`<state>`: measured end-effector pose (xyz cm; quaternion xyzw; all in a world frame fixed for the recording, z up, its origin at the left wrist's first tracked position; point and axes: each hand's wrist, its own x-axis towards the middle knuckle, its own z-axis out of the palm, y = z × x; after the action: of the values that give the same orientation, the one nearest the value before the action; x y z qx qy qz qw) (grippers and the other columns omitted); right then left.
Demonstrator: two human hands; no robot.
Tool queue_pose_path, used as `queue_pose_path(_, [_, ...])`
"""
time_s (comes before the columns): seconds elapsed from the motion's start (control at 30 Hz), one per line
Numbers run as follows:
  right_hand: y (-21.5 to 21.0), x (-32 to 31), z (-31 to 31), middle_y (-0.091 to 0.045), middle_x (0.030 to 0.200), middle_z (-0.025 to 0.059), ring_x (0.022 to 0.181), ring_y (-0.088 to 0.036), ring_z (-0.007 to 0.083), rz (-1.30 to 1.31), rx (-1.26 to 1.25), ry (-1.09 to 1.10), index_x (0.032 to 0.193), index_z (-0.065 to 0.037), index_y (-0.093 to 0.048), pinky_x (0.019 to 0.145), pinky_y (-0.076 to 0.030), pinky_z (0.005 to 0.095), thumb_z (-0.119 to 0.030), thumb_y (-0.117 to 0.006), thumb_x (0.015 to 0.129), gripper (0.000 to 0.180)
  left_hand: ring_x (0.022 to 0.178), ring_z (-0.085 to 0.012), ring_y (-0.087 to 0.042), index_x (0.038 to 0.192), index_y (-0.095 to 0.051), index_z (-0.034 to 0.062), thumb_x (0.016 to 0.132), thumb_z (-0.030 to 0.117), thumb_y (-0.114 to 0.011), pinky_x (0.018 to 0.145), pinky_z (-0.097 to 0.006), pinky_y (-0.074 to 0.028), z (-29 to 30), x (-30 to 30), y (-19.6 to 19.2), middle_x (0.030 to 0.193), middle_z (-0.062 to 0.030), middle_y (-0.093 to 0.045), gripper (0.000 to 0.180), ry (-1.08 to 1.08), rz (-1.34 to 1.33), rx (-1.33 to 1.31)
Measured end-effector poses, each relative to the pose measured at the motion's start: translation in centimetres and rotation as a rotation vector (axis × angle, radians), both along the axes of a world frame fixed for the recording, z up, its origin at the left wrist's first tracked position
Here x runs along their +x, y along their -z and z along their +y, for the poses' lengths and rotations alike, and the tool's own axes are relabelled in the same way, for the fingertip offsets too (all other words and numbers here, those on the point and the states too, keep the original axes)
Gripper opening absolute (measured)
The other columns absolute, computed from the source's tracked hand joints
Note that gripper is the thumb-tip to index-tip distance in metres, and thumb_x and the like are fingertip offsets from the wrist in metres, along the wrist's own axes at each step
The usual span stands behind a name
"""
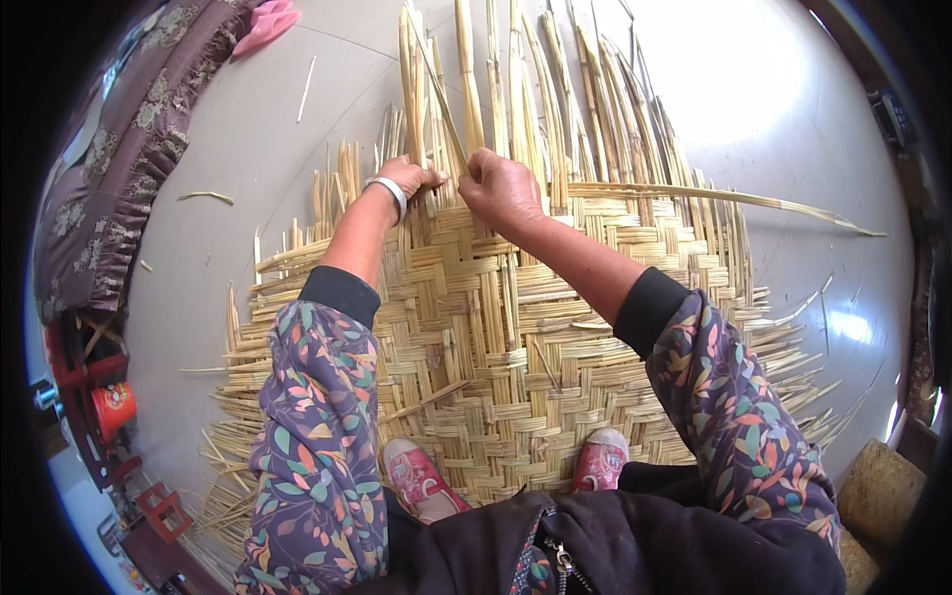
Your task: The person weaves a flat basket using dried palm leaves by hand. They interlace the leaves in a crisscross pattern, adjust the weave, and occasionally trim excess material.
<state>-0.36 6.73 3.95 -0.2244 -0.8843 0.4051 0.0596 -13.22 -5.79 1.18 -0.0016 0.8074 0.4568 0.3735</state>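
A large mat (541,402) of pale yellow split reeds is spread on the floor beneath me, its middle woven in a crossed pattern. Along its far edge, loose reed strips (516,89) stick out away from me. My left hand (409,178), with a white bangle at the wrist, is closed around some of these strips. Just to its right, my right hand (503,192) makes a fist on a reed strip (442,94) that slants up and left. One long crosswise reed (734,195) runs from beside the right hand out past the mat's right side.
My shoes (601,460) stand on the near part of the mat. At the left is a sofa with a patterned purple cover (134,149), with a pink cloth (266,26) at its far end. A red container (114,407) sits lower left. Stray reed bits (206,196) lie on the tiles.
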Motion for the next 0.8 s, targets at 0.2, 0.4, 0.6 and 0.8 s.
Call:
queue_pose_path(0.2, [-0.1,-0.1,-0.1,-0.063,0.074,0.0149,0.072,-0.062,0.0326,-0.047,-0.029,0.011,0.08,-0.008,-0.059,0.067,-0.048,0.042,-0.023,-0.059,0.079,0.015,0.073,-0.0157,-0.06,0.099,-0.054,-0.0009,0.072,0.01,-0.074,0.067,-0.027,-0.047,1.0,1.1,-0.7,0.084,-0.0073,-0.063,0.036,0.039,0.014,0.029])
queue_pose_path(0.4, [0.2,0.1,0.1,-0.063,0.073,0.0152,0.072,-0.062,0.0326,-0.042,-0.03,0.023,0.079,-0.008,-0.058,0.067,-0.048,0.0413,-0.023,-0.059,0.079,0.015,0.073,-0.0169,-0.062,0.097,-0.048,0.0033,0.071,0.008,-0.075,0.065,-0.028,-0.05,0.5,1.1,-1.0,0.085,-0.0079,-0.062,0.037,-0.034,-0.093,0.097])
queue_pose_path(0.6, [0.6,-0.3,0.1,-0.063,0.073,0.0154,0.073,-0.062,0.0327,-0.063,-0.051,0.053,0.079,-0.008,-0.058,0.068,-0.048,0.0419,-0.024,-0.059,0.077,0.016,0.076,-0.0183,-0.063,0.099,-0.048,0.001,0.071,0.006,-0.075,0.066,-0.03,-0.052,0.1,1.8,-1.7,0.087,-0.0096,-0.062,0.039,-0.048,-0.118,0.306])
queue_pose_path(0.8, [0.6,-0.3,-0.1,-0.063,0.075,0.0165,0.074,-0.061,0.0339,-0.084,-0.089,0.05,0.079,-0.008,-0.057,0.068,-0.047,0.043,-0.026,-0.06,0.077,0.018,0.078,-0.0164,-0.062,0.098,-0.051,0.0002,0.072,0.004,-0.073,0.071,-0.03,-0.052,-0.7,2.4,-1.5,0.09,-0.0087,-0.062,0.035,-0.053,-0.051,0.439])
